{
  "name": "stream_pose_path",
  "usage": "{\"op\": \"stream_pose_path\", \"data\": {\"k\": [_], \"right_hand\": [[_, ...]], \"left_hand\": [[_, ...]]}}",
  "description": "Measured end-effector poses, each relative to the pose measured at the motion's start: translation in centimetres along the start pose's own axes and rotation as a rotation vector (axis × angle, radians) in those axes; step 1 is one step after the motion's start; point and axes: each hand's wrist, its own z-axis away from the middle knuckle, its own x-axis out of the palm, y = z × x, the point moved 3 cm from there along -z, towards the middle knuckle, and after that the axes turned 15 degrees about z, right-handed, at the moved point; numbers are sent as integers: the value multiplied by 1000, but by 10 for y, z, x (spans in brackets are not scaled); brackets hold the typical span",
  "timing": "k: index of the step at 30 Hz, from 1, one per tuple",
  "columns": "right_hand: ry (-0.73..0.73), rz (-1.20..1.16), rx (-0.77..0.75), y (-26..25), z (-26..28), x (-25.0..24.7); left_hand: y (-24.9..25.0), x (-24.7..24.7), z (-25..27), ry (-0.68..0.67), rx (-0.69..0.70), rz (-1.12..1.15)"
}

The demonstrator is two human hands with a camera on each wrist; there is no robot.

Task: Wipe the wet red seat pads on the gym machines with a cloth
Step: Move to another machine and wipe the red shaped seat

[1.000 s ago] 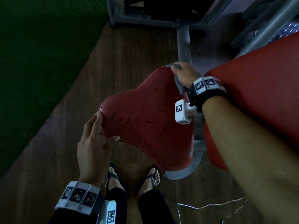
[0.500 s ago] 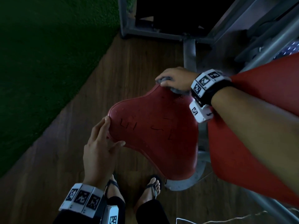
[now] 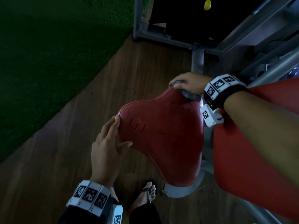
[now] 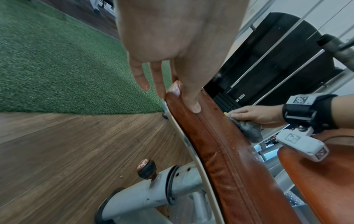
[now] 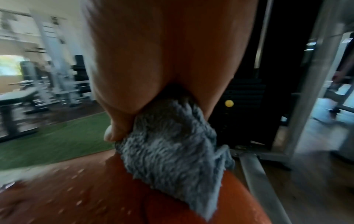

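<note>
A red seat pad (image 3: pixel 163 136) with scratch marks and water drops tilts on a grey machine frame. My right hand (image 3: pixel 186 84) holds a grey fluffy cloth (image 3: pixel 189 94) against the pad's far top corner; the cloth (image 5: pixel 172 151) hangs from the palm in the right wrist view, over the wet pad (image 5: pixel 76 197). My left hand (image 3: pixel 108 143) rests on the pad's left edge, fingers straight along the rim and thumb on top. From the left wrist camera the thumb (image 4: pixel 191 97) presses the pad's seam (image 4: pixel 216 136). A second red pad (image 3: pixel 252 159) lies to the right.
Wooden floor (image 3: pixel 80 143) runs under the machine, green turf (image 3: pixel 48 54) beyond it to the left. The grey frame post (image 3: pixel 197 62) and a black weight stack with a yellow pin (image 3: pixel 207 4) stand behind the pad. An adjustment knob (image 4: pixel 146 168) sits below. My sandalled feet (image 3: pixel 147 193) are near.
My right hand with the cloth has shifted from the pad's top right edge leftward over its far corner. The head view has swung, moving the scene rightward. The left hand stays on the pad's edge.
</note>
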Motion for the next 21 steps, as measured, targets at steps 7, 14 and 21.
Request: {"op": "stream_pose_path", "data": {"k": [7,14,21], "right_hand": [[-10,103,7,-36,-4,-1],[-129,221,-251,-108,-1,-3],[-85,230,-136,-79,2,-7]], "left_hand": [[-3,1,-4,20,-25,60],[-5,0,-4,15,-5,59],[-3,-1,-3,22,-3,64]]}}
